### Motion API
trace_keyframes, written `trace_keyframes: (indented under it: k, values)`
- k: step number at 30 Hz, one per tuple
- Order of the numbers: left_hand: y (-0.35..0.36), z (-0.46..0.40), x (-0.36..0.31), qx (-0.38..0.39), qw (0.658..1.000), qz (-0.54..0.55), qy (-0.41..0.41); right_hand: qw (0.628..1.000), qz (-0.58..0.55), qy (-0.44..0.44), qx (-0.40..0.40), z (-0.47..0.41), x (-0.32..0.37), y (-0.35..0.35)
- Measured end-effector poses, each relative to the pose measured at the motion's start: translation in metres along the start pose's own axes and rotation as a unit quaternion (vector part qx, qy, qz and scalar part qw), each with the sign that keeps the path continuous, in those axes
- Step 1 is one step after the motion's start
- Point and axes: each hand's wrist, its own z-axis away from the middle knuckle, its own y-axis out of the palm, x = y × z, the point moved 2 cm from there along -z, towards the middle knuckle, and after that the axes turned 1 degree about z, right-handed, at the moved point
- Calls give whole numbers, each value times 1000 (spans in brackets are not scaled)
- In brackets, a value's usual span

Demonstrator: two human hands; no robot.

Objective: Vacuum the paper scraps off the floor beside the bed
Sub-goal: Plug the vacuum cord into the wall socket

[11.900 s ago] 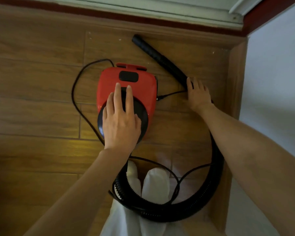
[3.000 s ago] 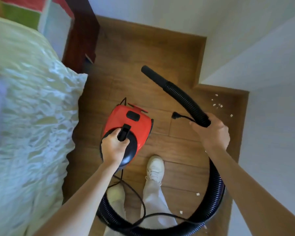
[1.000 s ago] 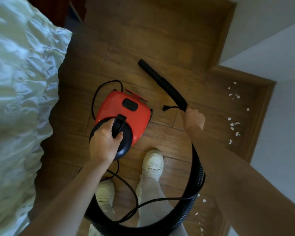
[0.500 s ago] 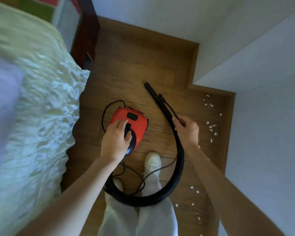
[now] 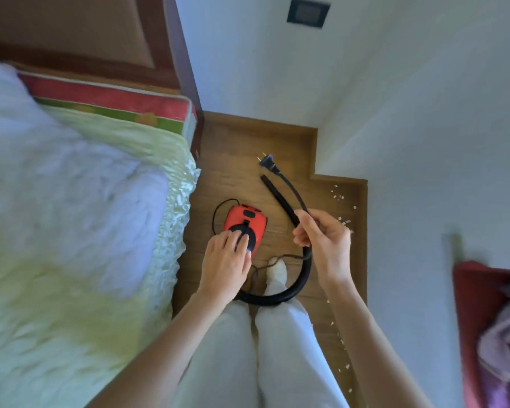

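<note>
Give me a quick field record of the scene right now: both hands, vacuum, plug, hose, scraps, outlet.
left hand: over the red vacuum, fingers on its black top; grip cannot be told
right hand: pinches the power cord, raised
plug: free, prongs bare, not in any socket
hose: black, curls round the feet; nozzle lies on the floor
paper scraps: along the right wall and in the floor's corner, not yet picked up
wall plate: dark, high on the wall; outlet or switch unclear
bed: left of the vacuum

Vacuum (image 5: 246, 224) on floor (image 5: 230, 178) (bed (image 5: 71, 231) left, scraps (image 5: 340, 197) right).
</note>
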Motion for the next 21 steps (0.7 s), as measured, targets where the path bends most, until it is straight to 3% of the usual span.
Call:
trace_keyframes:
  k: [9,15,21]
  values:
    - [-112,-3,-5,-111,991,-67,29,991,-27,-119,47,37,113,-10]
    - [-153,-51,8,-162,982,-99,21,988,3,-147,46,-6,158,-18]
    - [-167,-118,11,-173,976,-135,7,992,1,-120,24,-80,178,-34]
